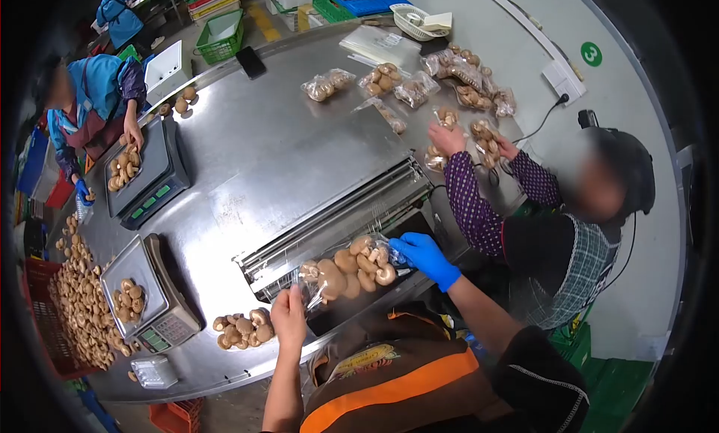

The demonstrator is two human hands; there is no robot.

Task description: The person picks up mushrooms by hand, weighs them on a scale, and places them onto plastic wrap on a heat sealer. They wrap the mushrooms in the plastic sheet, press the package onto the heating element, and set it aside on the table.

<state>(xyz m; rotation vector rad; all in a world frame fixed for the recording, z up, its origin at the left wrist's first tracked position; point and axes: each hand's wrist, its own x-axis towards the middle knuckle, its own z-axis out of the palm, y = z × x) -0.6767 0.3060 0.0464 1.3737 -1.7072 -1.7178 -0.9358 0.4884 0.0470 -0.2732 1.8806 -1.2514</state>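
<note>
Brown apron (397, 384) below, both hands (289, 318) (425, 261) grip bagged mushrooms (348, 272) at a metal table (232, 201) beside a pale wall (636, 96).

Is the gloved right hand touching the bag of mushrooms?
Touching. The head view shows the right hand with its fingers on one end of the bag of mushrooms.

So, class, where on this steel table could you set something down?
The steel table is bare between the phone and the far scale, and between the near scale and the slotted machine. It is crowded by the wall with bagged mushrooms, and left of the near scale with loose mushrooms.
</note>
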